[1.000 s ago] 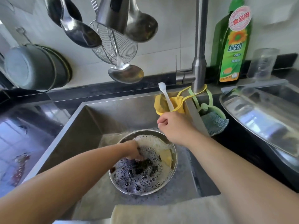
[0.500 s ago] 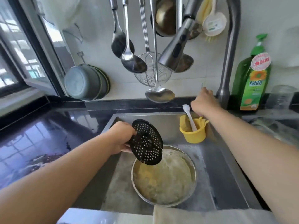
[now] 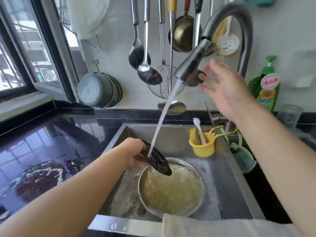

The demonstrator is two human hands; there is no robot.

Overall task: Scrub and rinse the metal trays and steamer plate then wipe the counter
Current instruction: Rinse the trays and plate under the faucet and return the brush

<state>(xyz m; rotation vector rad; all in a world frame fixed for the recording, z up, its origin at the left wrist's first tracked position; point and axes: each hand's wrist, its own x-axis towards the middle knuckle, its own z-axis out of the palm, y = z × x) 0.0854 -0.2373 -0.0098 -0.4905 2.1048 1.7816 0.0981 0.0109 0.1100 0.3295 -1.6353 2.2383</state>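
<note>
Head view: the left hand (image 3: 132, 153) grips the black perforated steamer plate (image 3: 156, 159) by its near edge, fingers curled round the rim, and holds it tilted over the sink (image 3: 227, 175). The water stream (image 3: 162, 117) from the pull-out faucet head (image 3: 192, 65) lands on the plate's upper part, just beyond the left hand's knuckles. Directly below the plate, a round metal tray (image 3: 171, 187) sits in the sink, full of cloudy yellowish soapy water.

The right hand (image 3: 224, 89) is raised with fingers spread and straight, holding nothing; its fingertips (image 3: 204, 76) are just beside the faucet head, and whether they touch it cannot be told through the blur. Below that hand's wrist a yellow cup (image 3: 201, 146) with a white brush (image 3: 199, 130) hangs inside the sink's far corner.

Risks, as a judgement: the stream strikes a steeply tilted, wet plate, so spray could deflect onto the dark counter (image 3: 51, 137) to the left of the left hand. The soapy rim may slip from a one-handed hold and drop into the tray. If the right hand nudges the spout, the stream could miss the plate altogether.
</note>
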